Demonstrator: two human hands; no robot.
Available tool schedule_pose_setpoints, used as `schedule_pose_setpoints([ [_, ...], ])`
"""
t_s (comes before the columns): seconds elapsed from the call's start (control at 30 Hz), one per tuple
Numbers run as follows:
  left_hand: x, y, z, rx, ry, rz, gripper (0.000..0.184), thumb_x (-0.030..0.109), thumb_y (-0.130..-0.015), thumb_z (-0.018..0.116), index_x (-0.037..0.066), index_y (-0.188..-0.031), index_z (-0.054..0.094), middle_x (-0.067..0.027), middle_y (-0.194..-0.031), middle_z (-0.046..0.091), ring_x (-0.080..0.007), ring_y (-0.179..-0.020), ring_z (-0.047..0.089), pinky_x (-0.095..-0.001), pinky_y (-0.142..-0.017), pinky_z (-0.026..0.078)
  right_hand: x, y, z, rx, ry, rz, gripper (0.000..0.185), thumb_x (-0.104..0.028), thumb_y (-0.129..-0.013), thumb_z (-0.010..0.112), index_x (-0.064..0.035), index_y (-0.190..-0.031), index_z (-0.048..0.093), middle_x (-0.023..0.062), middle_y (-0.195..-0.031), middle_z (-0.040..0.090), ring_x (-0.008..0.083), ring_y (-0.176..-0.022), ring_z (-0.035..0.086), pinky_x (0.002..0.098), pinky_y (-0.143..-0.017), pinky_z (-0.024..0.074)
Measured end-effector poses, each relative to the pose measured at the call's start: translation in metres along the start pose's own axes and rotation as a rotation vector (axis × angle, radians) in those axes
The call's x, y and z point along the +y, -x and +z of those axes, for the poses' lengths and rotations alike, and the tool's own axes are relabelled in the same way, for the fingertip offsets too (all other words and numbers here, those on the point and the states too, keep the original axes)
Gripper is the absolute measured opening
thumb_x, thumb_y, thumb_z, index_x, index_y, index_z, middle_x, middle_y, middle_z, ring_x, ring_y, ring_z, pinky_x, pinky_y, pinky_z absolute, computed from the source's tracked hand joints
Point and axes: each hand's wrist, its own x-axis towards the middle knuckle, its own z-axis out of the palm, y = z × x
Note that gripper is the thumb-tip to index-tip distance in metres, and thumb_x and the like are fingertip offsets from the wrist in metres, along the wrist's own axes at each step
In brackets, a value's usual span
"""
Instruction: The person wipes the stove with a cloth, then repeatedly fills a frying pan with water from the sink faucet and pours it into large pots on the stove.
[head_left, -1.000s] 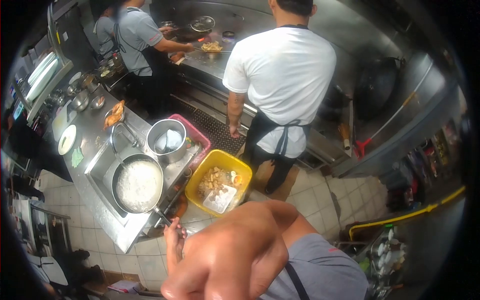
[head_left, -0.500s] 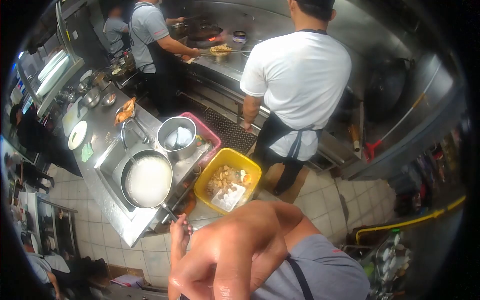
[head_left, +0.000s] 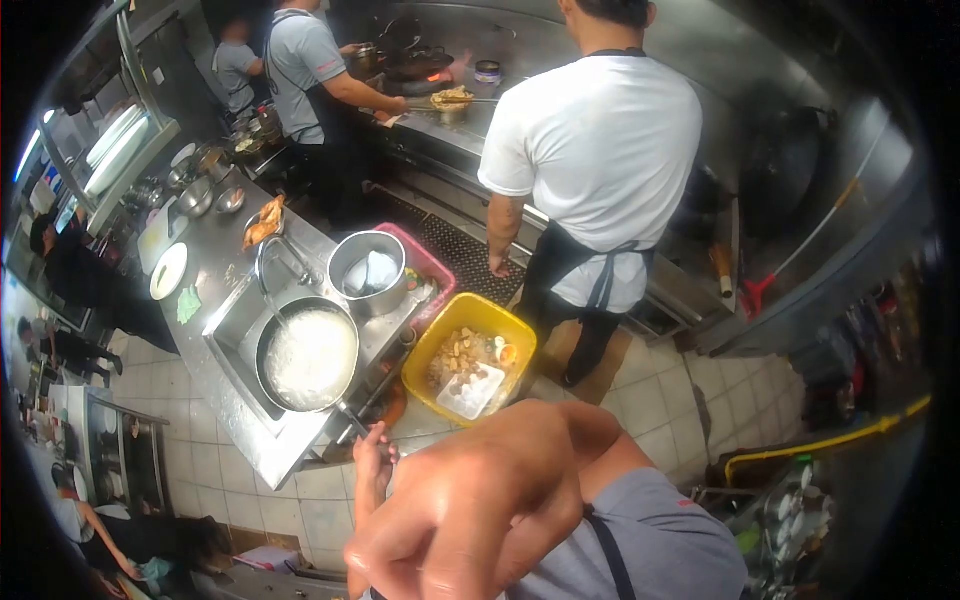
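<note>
My left hand (head_left: 374, 458) is closed round the dark handle of a large pan (head_left: 308, 354). The pan stands in a steel sink (head_left: 222, 330), full of whitish, foamy liquid. A curved tap (head_left: 262, 262) reaches over it with water running in. My right hand (head_left: 470, 510) is raised very close to the camera, wet, with its bent fingers apart and nothing visible in them. The lower frame edge cuts off its fingertips. Beside the sink stands a deep steel pot (head_left: 345, 250) with something whitish inside.
A yellow tub (head_left: 420, 365) of food scraps and a white plastic container stands right of the sink, with a pink crate (head_left: 435, 268) behind. One co-worker (head_left: 610, 140) stands close ahead; another (head_left: 315, 75) works at the stove. An oval plate (head_left: 168, 271) lies on the counter.
The view has shifted slightly, so the scene sits further right. Foam in the pan looks thinner and patchier. My left hand keeps its hold on the handle, and my right hand stays raised.
</note>
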Motion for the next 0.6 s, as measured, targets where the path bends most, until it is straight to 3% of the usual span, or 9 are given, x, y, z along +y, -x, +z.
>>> schedule_pose_setpoints([
  [0.03, 0.000, 0.000, -0.001, -0.002, -0.004, -0.001, 0.016, 0.015, -0.087, 0.062, 0.013, -0.091, 0.047, -0.0009, -0.067, 0.047, -0.0167, -0.049, 0.047, -0.0280, -0.039, 0.034, 0.001, -0.001, 0.007, 0.003, 0.004, -0.001, 0.025, -0.020, -0.093, 0.057, -0.0033, -0.108, 0.068, 0.0094, -0.096, 0.067, 0.0159, -0.066, 0.049, 0.0265, -0.059, 0.0427],
  [0.1, 0.000, 0.000, -0.002, -0.039, 0.006, 0.005, 0.016, 0.015, -0.087, 0.062, 0.013, -0.091, 0.046, -0.0009, -0.068, 0.047, -0.0167, -0.049, 0.047, -0.0280, -0.039, 0.034, 0.004, -0.004, 0.026, 0.309, -0.209, -0.035, 0.026, -0.018, -0.093, 0.058, -0.0047, -0.113, 0.068, 0.0070, -0.084, 0.061, 0.0174, -0.067, 0.052, 0.0273, -0.059, 0.0429],
  [0.2, 0.000, -0.010, -0.009, -0.005, -0.082, -0.044, 0.016, 0.016, -0.088, 0.062, 0.013, -0.091, 0.046, -0.0010, -0.068, 0.047, -0.0168, -0.049, 0.048, -0.0278, -0.039, 0.034, -0.001, -0.006, 0.018, 0.172, -0.051, -0.021, 0.028, -0.013, -0.091, 0.059, -0.0058, -0.117, 0.066, 0.0072, -0.081, 0.058, 0.0182, -0.066, 0.052, 0.0276, -0.059, 0.0425],
  [0.33, -0.001, -0.007, -0.005, 0.037, -0.029, 0.003, 0.016, 0.016, -0.088, 0.062, 0.013, -0.091, 0.046, -0.0012, -0.068, 0.047, -0.0169, -0.049, 0.048, -0.0274, -0.039, 0.034, -0.016, -0.011, 0.022, 0.238, -0.205, 0.071, 0.030, -0.009, -0.089, 0.059, -0.0082, -0.118, 0.066, 0.0087, -0.083, 0.059, 0.0191, -0.066, 0.053, 0.0282, -0.059, 0.0430],
  [0.4, -0.007, -0.014, -0.009, 0.029, -0.013, 0.021, 0.016, 0.016, -0.088, 0.062, 0.013, -0.091, 0.046, -0.0011, -0.068, 0.047, -0.0170, -0.048, 0.048, -0.0272, -0.038, 0.035, -0.032, -0.018, 0.012, 0.118, -0.201, 0.303, 0.030, -0.007, -0.088, 0.060, -0.0099, -0.117, 0.067, 0.0094, -0.083, 0.058, 0.0207, -0.066, 0.054, 0.0294, -0.059, 0.0437],
  [0.43, -0.008, -0.015, -0.010, 0.024, -0.014, 0.018, 0.016, 0.016, -0.088, 0.062, 0.013, -0.091, 0.046, -0.0011, -0.068, 0.047, -0.0170, -0.048, 0.048, -0.0272, -0.038, 0.035, -0.028, -0.017, 0.013, 0.122, -0.197, 0.307, 0.030, -0.007, -0.088, 0.060, -0.0099, -0.117, 0.067, 0.0094, -0.083, 0.058, 0.0207, -0.066, 0.054, 0.0294, -0.059, 0.0437],
  [0.5, -0.007, -0.013, -0.009, 0.033, -0.037, 0.026, 0.016, 0.016, -0.088, 0.062, 0.013, -0.091, 0.046, -0.0009, -0.068, 0.048, -0.0170, -0.048, 0.048, -0.0274, -0.038, 0.035, -0.010, -0.009, 0.020, 0.175, -0.133, 0.070, 0.028, -0.007, -0.088, 0.059, -0.0072, -0.114, 0.067, 0.0104, -0.084, 0.058, 0.0214, -0.066, 0.055, 0.0305, -0.059, 0.0439],
  [0.6, -0.003, -0.010, -0.008, -0.006, -0.024, -0.027, 0.016, 0.016, -0.088, 0.062, 0.014, -0.092, 0.046, -0.0008, -0.069, 0.048, -0.0168, -0.048, 0.048, -0.0275, -0.038, 0.035, 0.013, -0.004, 0.025, 0.211, -0.153, -0.106, 0.025, -0.009, -0.088, 0.061, -0.0029, -0.111, 0.068, 0.0107, -0.082, 0.059, 0.0208, -0.066, 0.055, 0.0311, -0.059, 0.0441],
])
